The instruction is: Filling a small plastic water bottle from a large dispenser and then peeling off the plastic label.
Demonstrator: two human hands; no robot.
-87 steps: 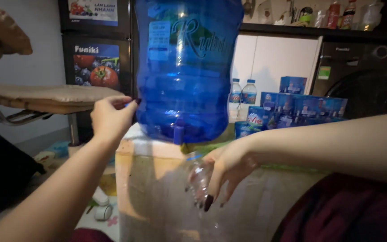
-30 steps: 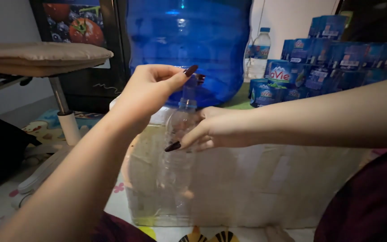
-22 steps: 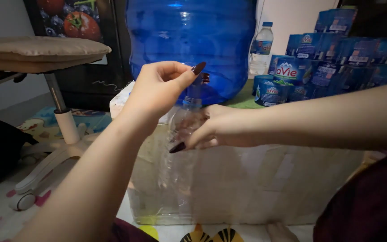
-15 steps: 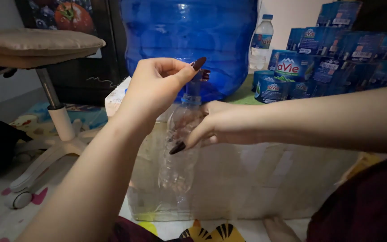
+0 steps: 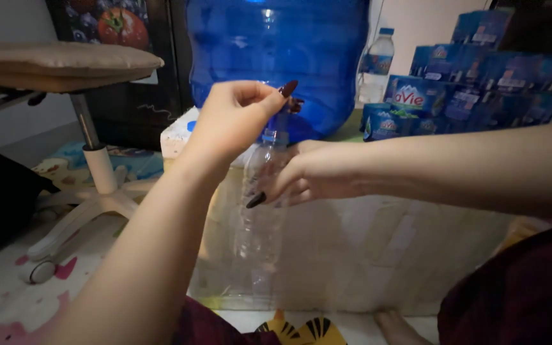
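Little has shifted: left hand [image 5: 234,121] stays pinched on the blue cap at centre frame, right hand [image 5: 308,179] still wrapped around the clear plastic bottle [image 5: 260,230] beneath the large blue water jug [image 5: 276,57]

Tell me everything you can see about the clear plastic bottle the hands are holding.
The bottle is a slim, clear, ribbed plastic one, upright in front of a pale box, its neck just below the big blue water jug. It looks empty or nearly so; the light is too dim to be sure. The right hand wraps its upper body, and the left hand pinches at its top, where a blue cap or ring shows.
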